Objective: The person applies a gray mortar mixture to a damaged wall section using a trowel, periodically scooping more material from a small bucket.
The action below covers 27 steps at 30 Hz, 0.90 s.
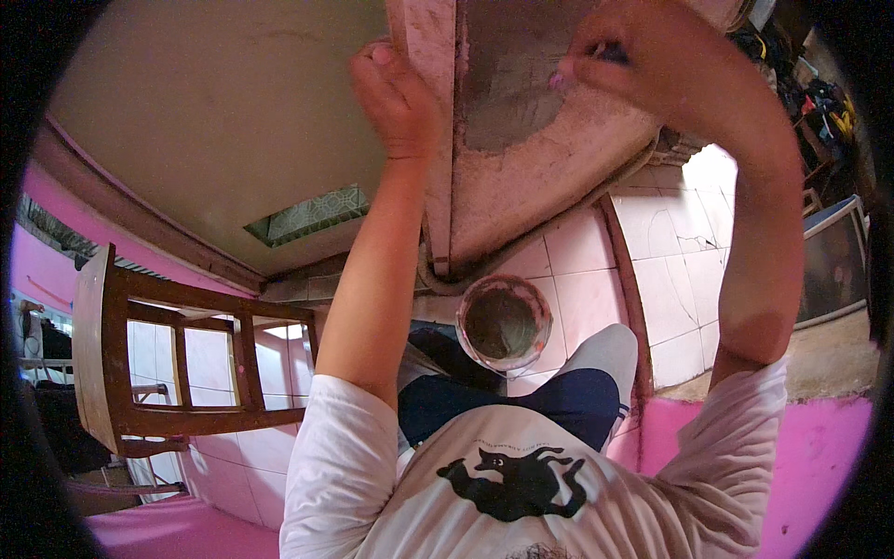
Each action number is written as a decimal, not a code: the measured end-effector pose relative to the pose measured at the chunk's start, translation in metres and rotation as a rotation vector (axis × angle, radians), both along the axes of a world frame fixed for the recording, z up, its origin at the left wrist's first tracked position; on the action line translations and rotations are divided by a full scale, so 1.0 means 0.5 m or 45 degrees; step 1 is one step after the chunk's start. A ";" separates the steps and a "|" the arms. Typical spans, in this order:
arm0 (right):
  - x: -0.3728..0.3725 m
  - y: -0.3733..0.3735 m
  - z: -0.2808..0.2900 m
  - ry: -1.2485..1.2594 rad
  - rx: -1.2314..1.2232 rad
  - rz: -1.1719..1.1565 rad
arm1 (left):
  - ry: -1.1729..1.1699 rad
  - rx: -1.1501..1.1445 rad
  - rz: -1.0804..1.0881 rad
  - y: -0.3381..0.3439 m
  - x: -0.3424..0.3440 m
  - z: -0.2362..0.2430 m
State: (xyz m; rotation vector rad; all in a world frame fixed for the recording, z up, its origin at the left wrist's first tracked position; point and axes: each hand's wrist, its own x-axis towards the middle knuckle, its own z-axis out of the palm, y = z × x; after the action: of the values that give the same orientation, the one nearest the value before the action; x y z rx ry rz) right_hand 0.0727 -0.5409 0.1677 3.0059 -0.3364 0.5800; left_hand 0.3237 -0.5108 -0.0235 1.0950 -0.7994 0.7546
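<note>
Grey mortar patch on the pink column at twelve o'clock looks mid-smoothing: the right hand pinches a small dark tool at one o'clock, the left hand, fingers together, braces the edge, the mortar bucket below likely needed next.

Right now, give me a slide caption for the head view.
Left hand braces pink wall edge; right hand works grey patch above bucket.

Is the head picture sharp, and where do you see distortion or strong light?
Head view: mostly sharp; the wooden chair and wall edges bow from fisheye distortion; black corners ring the picture; white tiles glare at the right; the right hand looks slightly blurred.
</note>
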 end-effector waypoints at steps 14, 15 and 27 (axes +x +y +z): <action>0.027 0.056 0.023 0.117 -0.013 -0.023 | -0.038 -0.010 0.071 0.001 0.011 -0.006; 0.001 0.076 0.051 0.130 0.002 -0.112 | -0.030 -0.032 0.022 -0.023 -0.012 0.003; -0.023 -0.057 -0.057 0.137 0.201 -0.028 | -0.101 -0.026 0.062 -0.009 -0.004 0.006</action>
State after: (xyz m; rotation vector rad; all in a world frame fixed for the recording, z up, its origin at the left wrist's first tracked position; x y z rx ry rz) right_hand 0.0614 -0.5693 0.1392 3.1635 -0.4272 0.4059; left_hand 0.3219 -0.5153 -0.0206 1.0747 -0.8329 0.8500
